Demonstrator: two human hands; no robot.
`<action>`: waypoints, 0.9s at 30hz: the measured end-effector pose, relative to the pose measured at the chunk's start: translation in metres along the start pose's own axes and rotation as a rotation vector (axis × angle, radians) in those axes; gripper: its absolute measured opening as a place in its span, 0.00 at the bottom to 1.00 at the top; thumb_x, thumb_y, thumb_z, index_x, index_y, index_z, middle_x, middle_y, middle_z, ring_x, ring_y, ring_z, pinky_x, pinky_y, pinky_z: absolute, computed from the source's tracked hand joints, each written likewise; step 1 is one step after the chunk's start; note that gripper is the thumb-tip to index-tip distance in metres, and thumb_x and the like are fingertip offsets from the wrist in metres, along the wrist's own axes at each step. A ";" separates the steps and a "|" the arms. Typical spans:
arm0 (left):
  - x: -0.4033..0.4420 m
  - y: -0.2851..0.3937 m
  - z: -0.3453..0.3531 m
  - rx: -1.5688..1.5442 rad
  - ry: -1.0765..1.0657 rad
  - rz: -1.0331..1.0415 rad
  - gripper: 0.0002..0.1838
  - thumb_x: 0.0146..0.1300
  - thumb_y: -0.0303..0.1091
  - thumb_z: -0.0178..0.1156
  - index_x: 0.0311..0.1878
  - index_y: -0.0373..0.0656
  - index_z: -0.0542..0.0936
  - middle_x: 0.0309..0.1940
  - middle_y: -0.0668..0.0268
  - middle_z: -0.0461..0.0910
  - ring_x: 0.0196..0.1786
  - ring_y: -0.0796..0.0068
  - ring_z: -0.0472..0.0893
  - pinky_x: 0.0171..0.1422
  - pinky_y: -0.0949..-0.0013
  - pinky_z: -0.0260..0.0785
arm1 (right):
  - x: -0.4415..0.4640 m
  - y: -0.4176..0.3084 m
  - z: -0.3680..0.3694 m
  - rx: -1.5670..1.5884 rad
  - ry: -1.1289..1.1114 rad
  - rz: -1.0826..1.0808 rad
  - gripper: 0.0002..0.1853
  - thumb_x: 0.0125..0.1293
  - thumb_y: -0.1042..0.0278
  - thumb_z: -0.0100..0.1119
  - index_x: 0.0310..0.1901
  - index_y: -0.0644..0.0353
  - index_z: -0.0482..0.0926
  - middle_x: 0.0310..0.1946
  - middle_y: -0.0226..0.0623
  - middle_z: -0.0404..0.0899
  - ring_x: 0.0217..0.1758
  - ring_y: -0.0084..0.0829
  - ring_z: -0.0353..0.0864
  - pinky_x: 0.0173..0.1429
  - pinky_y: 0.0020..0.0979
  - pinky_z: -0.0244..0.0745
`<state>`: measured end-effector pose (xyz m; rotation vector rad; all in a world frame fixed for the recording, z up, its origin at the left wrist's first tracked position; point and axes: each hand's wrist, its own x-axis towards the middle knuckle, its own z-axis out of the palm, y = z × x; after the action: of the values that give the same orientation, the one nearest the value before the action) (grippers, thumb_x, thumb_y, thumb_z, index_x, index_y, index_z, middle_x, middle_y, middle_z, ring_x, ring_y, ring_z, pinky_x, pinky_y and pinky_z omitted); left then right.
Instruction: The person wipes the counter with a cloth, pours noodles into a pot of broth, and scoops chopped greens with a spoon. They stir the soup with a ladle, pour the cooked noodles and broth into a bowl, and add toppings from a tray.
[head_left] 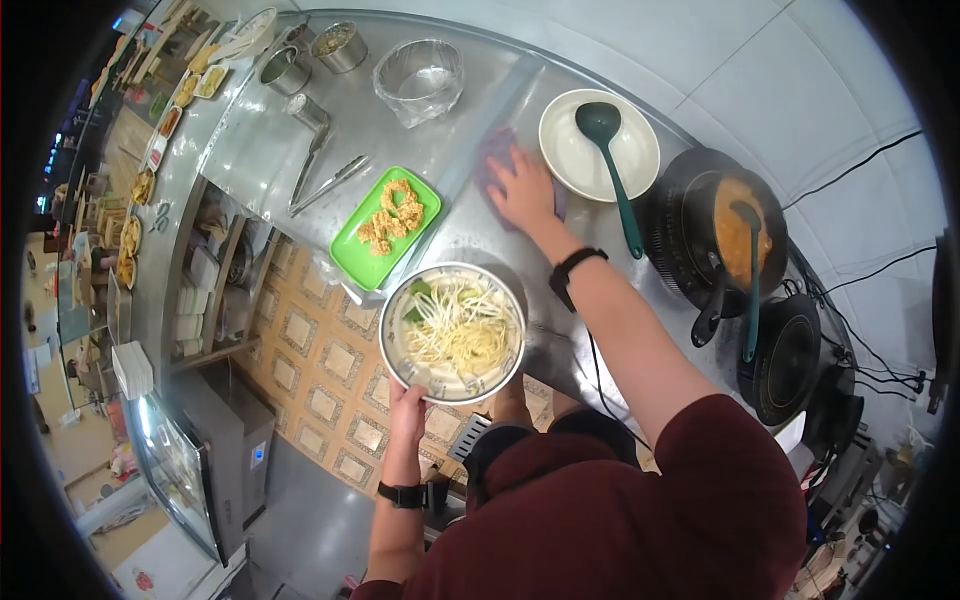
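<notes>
My left hand [408,402] grips the near rim of a patterned bowl [386,340], holding it over the counter's edge. Bean sprouts [462,308], yellow noodles [476,350] and some green leaves are in the bowl. My right hand [524,192] lies with fingers spread on a purple cloth [492,150] on the metal counter. Just right of it, a white bowl [551,150] holds a dark green ladle [612,160]. A green tray [345,248] with fried pieces [380,228] lies beyond the patterned bowl.
A pan [690,215] with orange sauce and a ladle sits at right, beside a black cooktop [785,360]. Tongs [330,184], metal cups [340,48] and a plastic-lined container [420,80] stand at the back left. Cables run along the right wall.
</notes>
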<state>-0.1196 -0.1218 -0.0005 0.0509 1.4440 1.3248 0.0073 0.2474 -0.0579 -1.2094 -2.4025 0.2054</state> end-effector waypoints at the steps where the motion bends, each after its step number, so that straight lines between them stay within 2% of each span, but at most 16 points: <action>1: -0.010 0.002 -0.002 -0.009 0.037 -0.003 0.36 0.47 0.16 0.42 0.64 0.47 0.56 0.46 0.61 0.72 0.38 0.71 0.78 0.32 0.71 0.76 | -0.016 -0.008 -0.009 -0.001 -0.025 -0.077 0.26 0.52 0.55 0.57 0.56 0.42 0.71 0.59 0.48 0.64 0.59 0.48 0.64 0.58 0.44 0.61; 4: -0.034 0.008 -0.015 0.002 0.055 0.004 0.34 0.46 0.16 0.43 0.61 0.48 0.60 0.41 0.63 0.73 0.31 0.77 0.75 0.23 0.77 0.68 | -0.083 -0.034 -0.021 0.136 -0.102 -0.307 0.24 0.53 0.54 0.56 0.54 0.42 0.72 0.58 0.48 0.65 0.58 0.47 0.66 0.58 0.45 0.61; 5: -0.043 0.014 -0.006 -0.019 0.126 -0.003 0.31 0.46 0.16 0.43 0.58 0.46 0.62 0.37 0.65 0.74 0.25 0.79 0.72 0.19 0.79 0.60 | -0.108 -0.041 -0.015 0.355 -0.186 -0.257 0.24 0.52 0.54 0.57 0.53 0.43 0.73 0.58 0.46 0.65 0.59 0.46 0.66 0.58 0.45 0.62; 6: -0.047 0.019 -0.006 -0.029 0.093 -0.007 0.31 0.46 0.17 0.43 0.58 0.46 0.62 0.37 0.65 0.74 0.25 0.79 0.72 0.19 0.79 0.60 | -0.131 -0.047 -0.012 0.572 -0.258 -0.200 0.23 0.51 0.55 0.58 0.52 0.44 0.74 0.57 0.45 0.66 0.59 0.45 0.66 0.57 0.44 0.63; 7: -0.049 0.025 -0.009 -0.035 0.054 -0.014 0.31 0.46 0.17 0.43 0.58 0.46 0.62 0.37 0.65 0.73 0.26 0.79 0.72 0.19 0.79 0.60 | -0.156 -0.048 -0.021 0.332 -0.250 -0.453 0.22 0.51 0.55 0.59 0.50 0.44 0.74 0.58 0.42 0.66 0.60 0.43 0.65 0.58 0.44 0.62; 9: -0.053 0.039 0.005 0.018 0.032 -0.007 0.31 0.46 0.18 0.43 0.59 0.44 0.61 0.37 0.65 0.73 0.26 0.79 0.72 0.19 0.79 0.60 | -0.199 -0.048 -0.053 0.145 -0.319 -0.647 0.21 0.51 0.56 0.59 0.50 0.43 0.74 0.60 0.38 0.64 0.62 0.39 0.63 0.60 0.42 0.61; 11: -0.045 0.041 0.020 0.027 -0.002 -0.004 0.31 0.46 0.18 0.43 0.59 0.44 0.61 0.38 0.64 0.73 0.26 0.79 0.72 0.19 0.79 0.59 | -0.241 -0.034 -0.107 0.287 -0.473 -0.551 0.22 0.51 0.58 0.60 0.50 0.41 0.73 0.63 0.33 0.60 0.64 0.37 0.61 0.62 0.40 0.59; 15: -0.016 0.038 0.059 0.093 -0.157 -0.025 0.31 0.48 0.18 0.42 0.60 0.44 0.60 0.40 0.63 0.72 0.28 0.78 0.72 0.20 0.79 0.59 | -0.341 0.035 -0.167 0.252 -0.444 -0.401 0.23 0.47 0.56 0.63 0.49 0.38 0.73 0.63 0.32 0.61 0.66 0.38 0.59 0.65 0.41 0.55; 17: -0.006 0.034 0.086 0.102 -0.223 -0.057 0.30 0.48 0.18 0.42 0.59 0.44 0.61 0.41 0.63 0.72 0.30 0.78 0.72 0.21 0.79 0.60 | -0.386 0.064 -0.214 0.245 -0.531 -0.295 0.23 0.47 0.57 0.63 0.49 0.39 0.74 0.63 0.35 0.61 0.67 0.38 0.59 0.65 0.41 0.55; 20: 0.013 0.016 0.114 0.169 -0.336 -0.106 0.29 0.48 0.18 0.42 0.58 0.46 0.61 0.42 0.63 0.72 0.33 0.77 0.73 0.22 0.79 0.62 | -0.466 0.099 -0.264 0.140 -0.541 -0.013 0.23 0.49 0.61 0.62 0.51 0.44 0.74 0.63 0.39 0.61 0.66 0.41 0.58 0.65 0.43 0.55; 21: 0.010 0.011 0.135 0.188 -0.292 -0.108 0.30 0.47 0.19 0.43 0.58 0.44 0.60 0.41 0.61 0.73 0.27 0.77 0.72 0.17 0.79 0.59 | -0.488 0.108 -0.274 0.075 -0.582 0.102 0.23 0.50 0.63 0.62 0.52 0.45 0.74 0.63 0.41 0.60 0.66 0.43 0.58 0.65 0.45 0.55; 24: 0.009 -0.003 0.175 0.228 -0.402 -0.146 0.28 0.47 0.19 0.43 0.57 0.44 0.61 0.42 0.60 0.73 0.27 0.76 0.74 0.17 0.80 0.60 | -0.520 0.123 -0.282 -0.116 -0.187 0.448 0.23 0.52 0.65 0.60 0.52 0.48 0.74 0.63 0.43 0.59 0.65 0.45 0.59 0.66 0.46 0.54; 25: 0.008 -0.008 0.189 0.244 -0.394 -0.164 0.29 0.47 0.19 0.42 0.56 0.45 0.61 0.41 0.60 0.73 0.27 0.76 0.73 0.16 0.80 0.59 | -0.517 0.123 -0.279 -0.100 -0.140 0.599 0.23 0.51 0.66 0.60 0.53 0.50 0.74 0.62 0.47 0.59 0.66 0.50 0.56 0.66 0.48 0.53; 27: 0.026 -0.026 0.195 0.312 -0.498 -0.182 0.31 0.49 0.20 0.43 0.60 0.48 0.58 0.47 0.58 0.72 0.37 0.69 0.78 0.28 0.72 0.73 | -0.501 0.122 -0.274 -0.228 -0.121 0.691 0.25 0.51 0.65 0.61 0.53 0.50 0.73 0.61 0.48 0.59 0.66 0.54 0.54 0.66 0.50 0.51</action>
<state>0.0239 0.0149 0.0135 0.4156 1.1786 0.8506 0.4796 -0.0926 -0.0116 -2.1582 -2.0451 0.2177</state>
